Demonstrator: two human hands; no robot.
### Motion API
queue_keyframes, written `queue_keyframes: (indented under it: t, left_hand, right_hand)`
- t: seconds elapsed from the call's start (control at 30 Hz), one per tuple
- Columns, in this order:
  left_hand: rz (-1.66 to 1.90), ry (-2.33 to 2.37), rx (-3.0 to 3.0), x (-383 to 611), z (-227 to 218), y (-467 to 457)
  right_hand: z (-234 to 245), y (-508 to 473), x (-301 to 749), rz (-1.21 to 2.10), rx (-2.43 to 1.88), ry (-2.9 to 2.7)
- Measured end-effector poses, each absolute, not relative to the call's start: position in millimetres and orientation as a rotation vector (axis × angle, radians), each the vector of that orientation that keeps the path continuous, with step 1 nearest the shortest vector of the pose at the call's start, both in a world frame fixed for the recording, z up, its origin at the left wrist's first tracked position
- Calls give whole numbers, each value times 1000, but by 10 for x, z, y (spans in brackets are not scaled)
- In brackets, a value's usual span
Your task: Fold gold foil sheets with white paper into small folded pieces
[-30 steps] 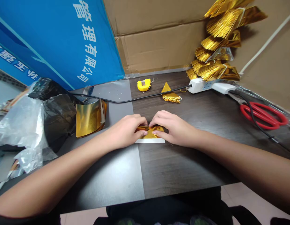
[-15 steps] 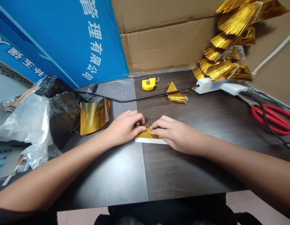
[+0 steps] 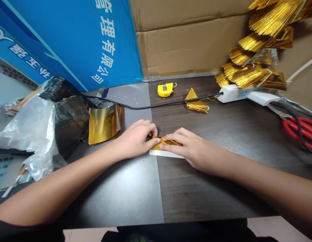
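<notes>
A small sheet of gold foil paper [image 3: 157,146] with a white strip along its near edge lies on the dark table, partly folded over. My left hand [image 3: 138,139] pinches its left end between thumb and curled fingers. On the right part, my right hand [image 3: 198,149] grips the fold, its fingers pressing on the foil and its thumb mostly hidden. Both hands cover much of the paper. To the left of my left hand, a stack of gold foil sheets [image 3: 102,124] leans curved against a black bag.
A yellow tape measure [image 3: 165,90], a folded gold fan piece [image 3: 196,101] and a black cable [image 3: 150,107] lie behind my hands. The cable meets a white power strip [image 3: 231,93]. Gold fan bundles [image 3: 256,42] hang at right above red-handled scissors [image 3: 302,131]. Plastic bags [image 3: 32,124] stand left.
The view has shifted slightly, so most things sit a little further right. My right fingers have slid and flattened along the foil's fold; my left hand keeps its pinch.
</notes>
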State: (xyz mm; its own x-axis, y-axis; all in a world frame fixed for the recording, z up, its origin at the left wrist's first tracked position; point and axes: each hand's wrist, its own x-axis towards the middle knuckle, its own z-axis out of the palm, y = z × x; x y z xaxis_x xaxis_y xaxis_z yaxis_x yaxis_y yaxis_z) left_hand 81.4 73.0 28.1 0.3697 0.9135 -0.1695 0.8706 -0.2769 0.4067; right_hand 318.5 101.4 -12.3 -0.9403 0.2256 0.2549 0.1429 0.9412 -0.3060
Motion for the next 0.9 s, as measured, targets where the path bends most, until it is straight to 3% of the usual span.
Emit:
queue_keyframes:
  t: [0.47,0.9]
  left_hand:
    - [592,1522,2220,768,78,408]
    - [745,1319,2436,726,41,337]
  right_hand:
    - [7,1158,3127,628,-184,-2862]
    - [-40,1132,3163,726,-273,-2790]
